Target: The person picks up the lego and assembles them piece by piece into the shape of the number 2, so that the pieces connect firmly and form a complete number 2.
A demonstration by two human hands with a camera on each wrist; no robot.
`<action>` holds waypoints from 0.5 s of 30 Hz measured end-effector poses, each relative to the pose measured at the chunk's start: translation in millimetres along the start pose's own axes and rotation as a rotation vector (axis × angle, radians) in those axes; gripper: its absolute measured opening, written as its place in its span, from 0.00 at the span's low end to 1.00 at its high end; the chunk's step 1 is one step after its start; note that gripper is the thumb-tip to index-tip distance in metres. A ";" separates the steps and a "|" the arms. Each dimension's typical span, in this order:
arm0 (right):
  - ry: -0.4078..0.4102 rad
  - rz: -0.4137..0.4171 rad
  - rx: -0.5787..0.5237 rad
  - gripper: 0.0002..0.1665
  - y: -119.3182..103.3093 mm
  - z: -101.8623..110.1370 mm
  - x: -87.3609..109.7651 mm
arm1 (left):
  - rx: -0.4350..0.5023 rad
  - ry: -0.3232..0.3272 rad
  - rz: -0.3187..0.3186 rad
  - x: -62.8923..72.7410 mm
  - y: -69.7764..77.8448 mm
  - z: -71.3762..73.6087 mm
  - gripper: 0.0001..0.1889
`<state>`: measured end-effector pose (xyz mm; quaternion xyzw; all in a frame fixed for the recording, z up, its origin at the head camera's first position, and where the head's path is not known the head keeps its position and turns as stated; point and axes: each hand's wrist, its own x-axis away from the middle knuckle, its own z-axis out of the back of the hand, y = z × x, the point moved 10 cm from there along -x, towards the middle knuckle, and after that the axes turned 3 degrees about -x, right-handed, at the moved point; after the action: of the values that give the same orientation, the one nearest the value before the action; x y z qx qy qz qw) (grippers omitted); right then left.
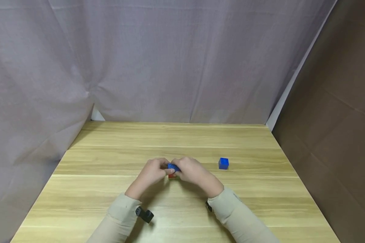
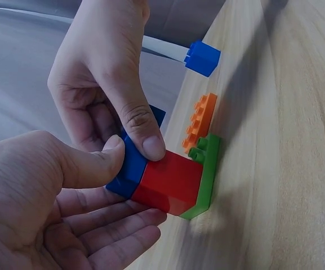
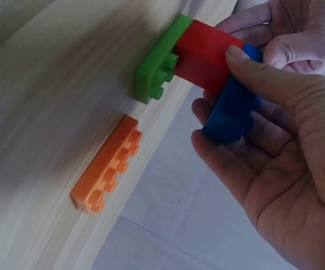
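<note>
A blue toy brick [image 3: 227, 115] sits across the top of a red brick [image 2: 170, 180], which stands on a green studded brick [image 2: 210, 174] lying on the table. The blue one overhangs the red to one side. My left hand [image 1: 152, 173] pinches one end of the blue brick, thumb on it and fingers at its far side. With my right hand [image 1: 190, 170] I grip the overhanging part, the thumb tip lying by the seam with the red brick. In the head view, my hands cover most of the stack.
Beside the green brick lies a long orange brick [image 3: 108, 169] with studs, hidden behind my hands in the head view. A separate blue cube-shaped brick [image 1: 223, 163] stands on the wooden table [image 1: 109, 209] to the right. Grey curtains [image 1: 152, 67] hang behind the table.
</note>
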<state>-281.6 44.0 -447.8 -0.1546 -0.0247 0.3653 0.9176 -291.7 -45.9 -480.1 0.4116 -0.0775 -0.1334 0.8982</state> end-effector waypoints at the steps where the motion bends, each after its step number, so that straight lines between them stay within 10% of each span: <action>1: -0.005 0.003 -0.003 0.12 0.6 -1.0 0.4 | -0.002 -0.003 0.001 0.1 -0.5 -0.7 0.11; 15: 0.023 0.051 -0.050 0.17 8.9 2.5 4.1 | -0.010 -0.007 0.006 -3.5 -1.9 1.5 0.12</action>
<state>-284.9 53.5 -448.4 -0.1823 -0.0192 0.3858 0.9042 -295.7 -47.1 -480.7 0.4066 -0.0813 -0.1328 0.9003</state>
